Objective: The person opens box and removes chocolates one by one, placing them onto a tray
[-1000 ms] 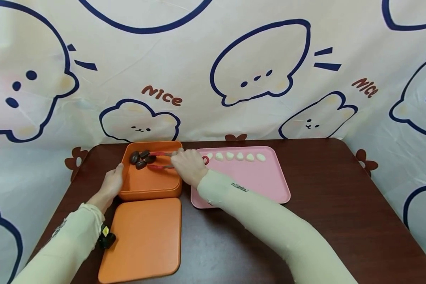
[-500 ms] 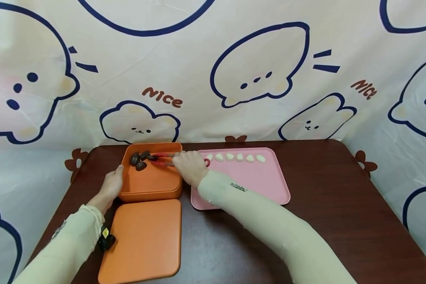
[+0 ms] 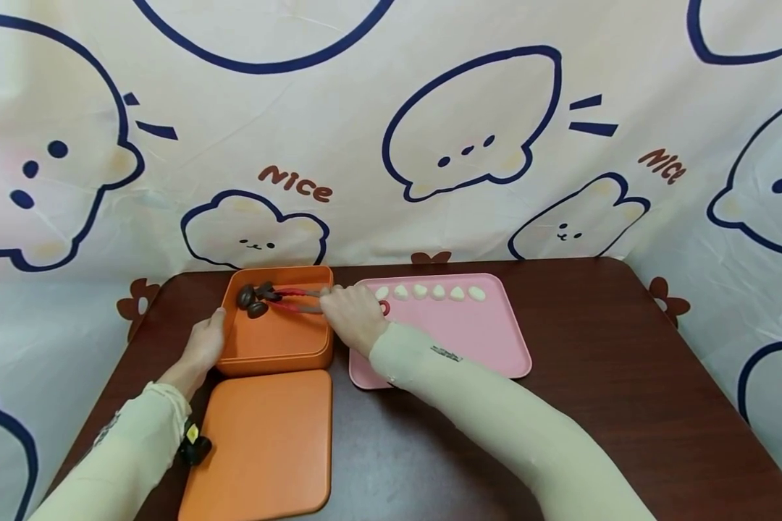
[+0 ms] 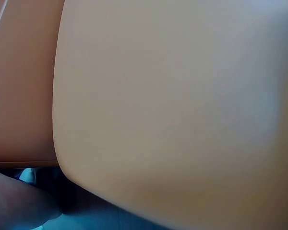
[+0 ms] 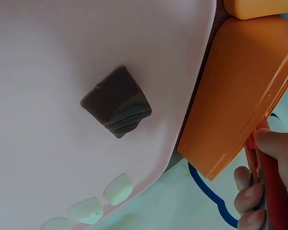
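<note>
In the head view my right hand (image 3: 355, 315) grips red-and-grey tongs (image 3: 293, 307), their arms reaching into the orange box (image 3: 276, 362). The tips lie beside several dark brown chocolates (image 3: 245, 297) clustered at the box's far left; whether they touch one is too small to tell. My left hand (image 3: 203, 344) holds the box's left wall, thumb at the rim, other fingers mostly hidden. Curled fingers and thumb hold the tongs' red handle (image 5: 276, 191) in the right wrist view. A square dark chocolate (image 5: 117, 103) sits on the pink tray, hidden behind my right arm from the head camera.
Several white pieces (image 3: 438, 292) line the far edge of the pink tray (image 3: 469, 333), right of the box. A flat orange lid (image 3: 267, 449) lies in front of the box. Patterned cloth (image 3: 365, 130) rises behind the brown table (image 3: 593, 362).
The tongs' arms drew together around a chocolate half a second ago and now stand slightly wider apart. The left hand stays at the box; the head view has shifted a little.
</note>
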The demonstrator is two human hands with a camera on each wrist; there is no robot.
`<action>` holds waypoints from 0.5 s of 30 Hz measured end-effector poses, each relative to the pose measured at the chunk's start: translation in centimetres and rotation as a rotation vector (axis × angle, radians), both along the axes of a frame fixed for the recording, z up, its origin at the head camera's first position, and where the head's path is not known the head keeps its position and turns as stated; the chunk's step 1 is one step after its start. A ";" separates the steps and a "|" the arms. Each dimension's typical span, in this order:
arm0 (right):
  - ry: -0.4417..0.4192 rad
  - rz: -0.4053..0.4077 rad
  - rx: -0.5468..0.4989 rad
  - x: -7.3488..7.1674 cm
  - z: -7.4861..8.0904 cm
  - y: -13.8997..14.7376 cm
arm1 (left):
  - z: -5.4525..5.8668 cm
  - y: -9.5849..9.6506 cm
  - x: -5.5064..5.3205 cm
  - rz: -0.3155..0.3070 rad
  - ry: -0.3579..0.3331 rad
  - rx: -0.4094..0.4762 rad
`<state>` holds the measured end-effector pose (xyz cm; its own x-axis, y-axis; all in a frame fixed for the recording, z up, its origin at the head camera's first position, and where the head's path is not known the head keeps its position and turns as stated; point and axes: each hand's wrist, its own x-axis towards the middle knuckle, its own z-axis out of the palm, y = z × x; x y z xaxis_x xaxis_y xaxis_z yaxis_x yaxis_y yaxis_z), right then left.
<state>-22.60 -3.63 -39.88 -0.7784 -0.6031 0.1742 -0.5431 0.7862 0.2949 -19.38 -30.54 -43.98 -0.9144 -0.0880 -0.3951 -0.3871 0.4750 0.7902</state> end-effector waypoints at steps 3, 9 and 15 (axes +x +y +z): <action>0.019 0.012 -0.006 0.3 0.0 0.4 | 0.0 0.0 0.0 -0.005 0.005 0.010; 0.023 0.036 -0.036 1.1 0.1 1.4 | 0.0 0.0 0.2 -0.005 0.008 0.007; 0.010 0.029 -0.071 1.6 0.3 2.4 | -0.1 0.1 0.2 -0.004 0.008 0.003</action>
<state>-21.03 -1.21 -39.55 -0.7589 -0.6112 0.2249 -0.5631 0.7893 0.2449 -19.17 -30.46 -44.07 -0.9179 -0.0835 -0.3878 -0.3789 0.4741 0.7948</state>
